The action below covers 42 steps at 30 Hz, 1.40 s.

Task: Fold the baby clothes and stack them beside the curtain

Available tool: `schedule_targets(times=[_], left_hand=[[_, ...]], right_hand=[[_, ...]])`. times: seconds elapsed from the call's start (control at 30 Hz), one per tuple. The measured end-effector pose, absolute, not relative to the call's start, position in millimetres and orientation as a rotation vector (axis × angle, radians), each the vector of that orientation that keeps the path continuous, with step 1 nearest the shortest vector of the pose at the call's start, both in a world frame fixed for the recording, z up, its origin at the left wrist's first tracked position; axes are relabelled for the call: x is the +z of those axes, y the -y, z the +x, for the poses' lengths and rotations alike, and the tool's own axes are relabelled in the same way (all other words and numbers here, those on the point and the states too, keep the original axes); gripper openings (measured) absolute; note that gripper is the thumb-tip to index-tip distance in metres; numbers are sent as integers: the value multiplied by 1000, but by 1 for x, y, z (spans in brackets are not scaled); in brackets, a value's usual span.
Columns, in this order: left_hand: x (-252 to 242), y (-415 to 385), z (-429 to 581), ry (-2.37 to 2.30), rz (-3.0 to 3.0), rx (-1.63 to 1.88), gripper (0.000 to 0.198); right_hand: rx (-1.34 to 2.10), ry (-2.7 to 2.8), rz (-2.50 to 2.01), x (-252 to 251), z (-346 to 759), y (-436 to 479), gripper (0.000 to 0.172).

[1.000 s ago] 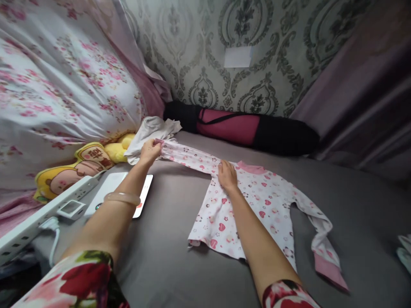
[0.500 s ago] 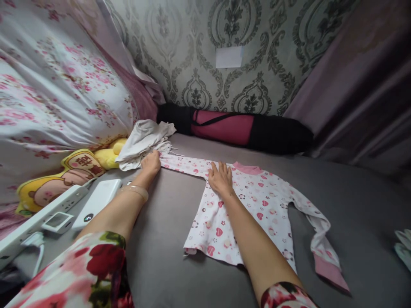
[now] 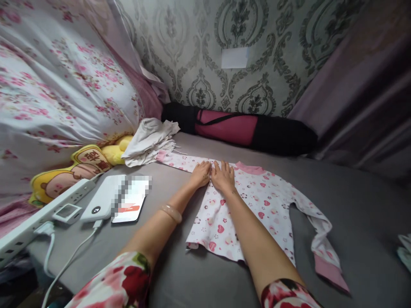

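Note:
A small white long-sleeved shirt (image 3: 257, 196) with pink hearts and flowers, a pink collar and pink cuffs lies spread on the grey sheet. My left hand (image 3: 201, 173) rests on its left sleeve close to the shoulder seam, fingers stretched out over the cloth. Beside it, almost touching, my right hand (image 3: 224, 176) lies flat on the shirt's shoulder, fingers apart. The left sleeve (image 3: 176, 161) runs straight out sideways, its cuff at the edge of a crumpled off-white cloth (image 3: 144, 143). On the other side, the right sleeve (image 3: 316, 218) bends downward with a twist.
A black and dark pink long bag (image 3: 231, 128) lies along the patterned wall. On the left are a white power strip (image 3: 75, 193), a white power bank (image 3: 104, 199) with a cable, a phone (image 3: 133, 205) and a yellow plush toy (image 3: 67, 175). A floral curtain (image 3: 80, 77) hangs behind them.
My left hand has let go of the cuff end and moved right along the sleeve to the shoulder, beside my right hand. The cuff and the phone now show. My right hand stays in place.

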<state>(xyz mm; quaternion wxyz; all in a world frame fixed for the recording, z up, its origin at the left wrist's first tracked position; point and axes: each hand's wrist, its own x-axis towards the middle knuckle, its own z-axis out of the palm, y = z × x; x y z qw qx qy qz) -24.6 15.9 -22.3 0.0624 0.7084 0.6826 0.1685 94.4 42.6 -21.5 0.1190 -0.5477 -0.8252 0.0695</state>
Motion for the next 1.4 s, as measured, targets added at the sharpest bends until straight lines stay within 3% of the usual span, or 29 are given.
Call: schedule_targets(times=[0.27,0.5,0.73,0.83,1.0,1.17,1.4], left_hand=[[-23,-3,-82,-2319,1964,334,49],[-26,10,-88,-2729,1725,488,51],[-23,12,-88,-2682,1714,416,61],[-22,13,-91,-2650,1788,427,63],[-19,15,-91,-2657,1845,516,60],[-15,21,-85,-2695,1773,576,57],[-9,24,-77,-2709,1885,300,55]], right_hand=[[232,2406,-1607,-20,94,-41,53],[328,2419,-1617,-15,94,-42,53],[737,2408,-1444,13,125,-44,60],[789,2329,-1350,31,161,-31,55],[1023,2116,-1240,70,251,6,24],[1056,1581,-1512,96,353,23,20],[1082,1417,-2034,61,429,19,18]])
